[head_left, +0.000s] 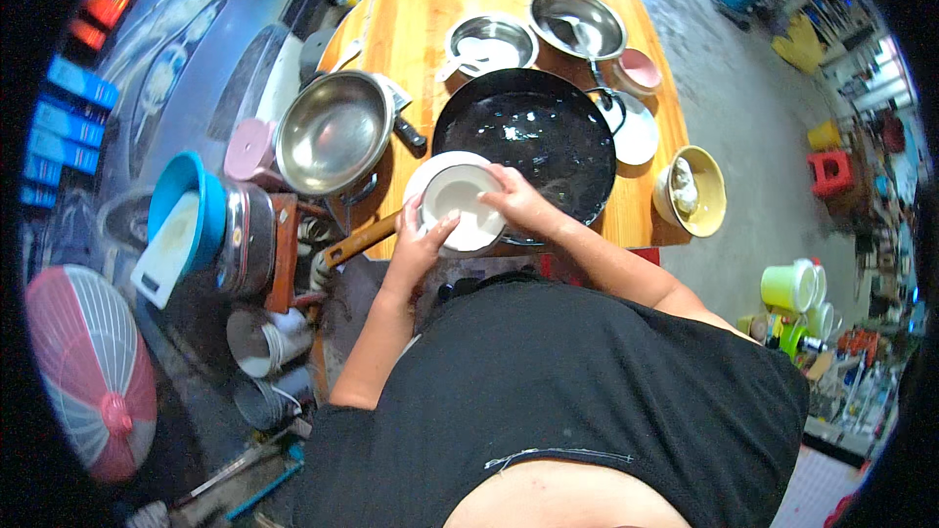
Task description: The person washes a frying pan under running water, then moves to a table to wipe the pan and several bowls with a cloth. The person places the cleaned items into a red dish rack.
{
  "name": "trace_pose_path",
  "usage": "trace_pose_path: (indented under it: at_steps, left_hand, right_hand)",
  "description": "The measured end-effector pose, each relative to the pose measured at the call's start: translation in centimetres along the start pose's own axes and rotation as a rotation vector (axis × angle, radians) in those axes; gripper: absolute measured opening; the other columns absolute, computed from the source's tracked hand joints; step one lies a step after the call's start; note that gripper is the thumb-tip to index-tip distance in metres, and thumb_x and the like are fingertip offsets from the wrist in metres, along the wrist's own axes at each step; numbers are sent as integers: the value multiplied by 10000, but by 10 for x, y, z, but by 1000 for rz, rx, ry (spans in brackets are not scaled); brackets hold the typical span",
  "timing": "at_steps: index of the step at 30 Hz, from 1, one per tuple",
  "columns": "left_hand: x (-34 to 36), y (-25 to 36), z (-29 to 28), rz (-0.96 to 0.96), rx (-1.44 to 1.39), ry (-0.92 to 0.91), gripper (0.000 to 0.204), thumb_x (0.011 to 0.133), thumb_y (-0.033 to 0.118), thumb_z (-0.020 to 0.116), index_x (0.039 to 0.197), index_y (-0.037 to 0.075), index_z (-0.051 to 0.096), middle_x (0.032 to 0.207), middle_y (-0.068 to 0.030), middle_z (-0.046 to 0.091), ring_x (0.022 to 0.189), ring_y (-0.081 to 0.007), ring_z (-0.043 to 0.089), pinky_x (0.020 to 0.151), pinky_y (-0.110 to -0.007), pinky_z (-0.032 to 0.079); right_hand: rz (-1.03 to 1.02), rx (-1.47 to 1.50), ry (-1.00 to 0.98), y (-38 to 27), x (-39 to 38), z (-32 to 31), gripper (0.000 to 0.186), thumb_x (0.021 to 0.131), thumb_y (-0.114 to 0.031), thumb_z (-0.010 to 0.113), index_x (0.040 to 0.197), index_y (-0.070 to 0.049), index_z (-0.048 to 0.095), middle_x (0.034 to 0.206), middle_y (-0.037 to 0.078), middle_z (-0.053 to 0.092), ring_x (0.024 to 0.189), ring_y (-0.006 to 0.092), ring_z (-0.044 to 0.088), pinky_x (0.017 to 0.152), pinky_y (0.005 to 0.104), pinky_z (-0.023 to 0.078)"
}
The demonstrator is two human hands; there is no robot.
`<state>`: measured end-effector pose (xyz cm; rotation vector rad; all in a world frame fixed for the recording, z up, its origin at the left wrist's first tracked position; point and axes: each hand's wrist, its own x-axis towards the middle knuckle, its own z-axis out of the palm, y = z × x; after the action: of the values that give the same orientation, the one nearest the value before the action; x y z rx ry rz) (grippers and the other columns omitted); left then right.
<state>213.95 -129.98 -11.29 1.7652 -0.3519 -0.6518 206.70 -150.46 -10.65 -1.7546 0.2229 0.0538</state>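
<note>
A small white bowl (471,181) is held between both my hands over the near edge of the table. My left hand (419,242) grips its left side, thumb over the rim. My right hand (523,203) closes on its right side, with the thumb reaching inside. Behind the bowl shows part of another white dish (423,174); whether the two touch I cannot tell. Just beyond my hands lies a wide black wok (528,122), its inside wet and shiny. A wooden handle (362,241) sticks out to the left of my left hand.
On the wooden table (406,24) stand a large steel pan (335,132), a black-handled knife (409,135), two steel basins, a pink bowl (641,68) and a white plate (636,132). A yellow bowl (709,186) sits at the right edge. A blue tub (210,215) is at left.
</note>
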Motion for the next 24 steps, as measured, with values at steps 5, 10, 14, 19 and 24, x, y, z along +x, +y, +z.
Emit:
trace_pose_path:
  at_steps: [5,10,14,19,24]
  left_hand:
    - [-5,-2,-20,-172,-500,-36,435,887,157,599,1269,-14,480,1135,-114,590,971,-200,596,824,-306,478]
    - [-5,3,-33,-222,-779,-208,409,899,114,569,1274,-17,472,1175,-125,583,1032,-237,595,867,-357,485]
    - [-6,-1,-37,-156,-996,-261,414,919,116,529,1304,-13,448,1219,-135,573,1080,-267,587,929,-390,474]
    - [-24,-7,-26,-74,-879,-186,446,931,127,507,1345,-5,407,1246,-149,556,1092,-285,585,937,-407,476]
    - [-70,-20,-32,-238,-906,331,490,941,326,477,1322,20,451,1270,-121,546,1145,-303,544,940,-460,462]
  right_hand:
    - [7,-179,21,-36,-14,18,578,861,-441,624,1315,-112,481,1247,224,427,1211,348,411,1041,409,334]
    - [-18,-159,84,-57,-21,17,596,891,-461,573,1370,-136,430,1365,205,352,1275,325,373,1074,410,300]
    - [80,629,33,-67,-36,5,578,925,-342,572,1412,-120,353,1275,86,466,1185,207,473,952,364,432]
    - [-40,425,-103,-57,-28,-58,521,949,-296,538,1407,-129,353,1221,92,546,1017,176,583,794,326,500]
    - [-61,9,640,34,43,-285,348,918,-267,569,1186,-45,558,1008,102,644,873,171,636,682,280,523]
